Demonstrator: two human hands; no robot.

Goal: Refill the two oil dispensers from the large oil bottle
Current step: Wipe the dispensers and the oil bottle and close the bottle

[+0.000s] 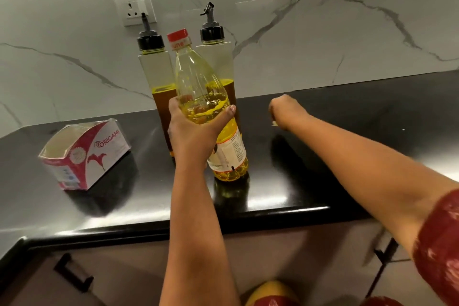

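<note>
The left hand (191,131) is gripping the capped big oil bottle (211,117); the right hand (283,112), curled and empty, should twist the red cap (178,37) off gently.

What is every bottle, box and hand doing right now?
Large oil bottle: upright on the counter, red cap on, partly full.
Left dispenser: upright, spout cap on, partly full.
Right dispenser: upright, spout cap on, partly full.
Tissue box: top open.
Left hand: grips the large oil bottle.
Right hand: fingers curled, something small at them, unclear.

L hand (193,131) gripping, R (285,112) fisted
</note>
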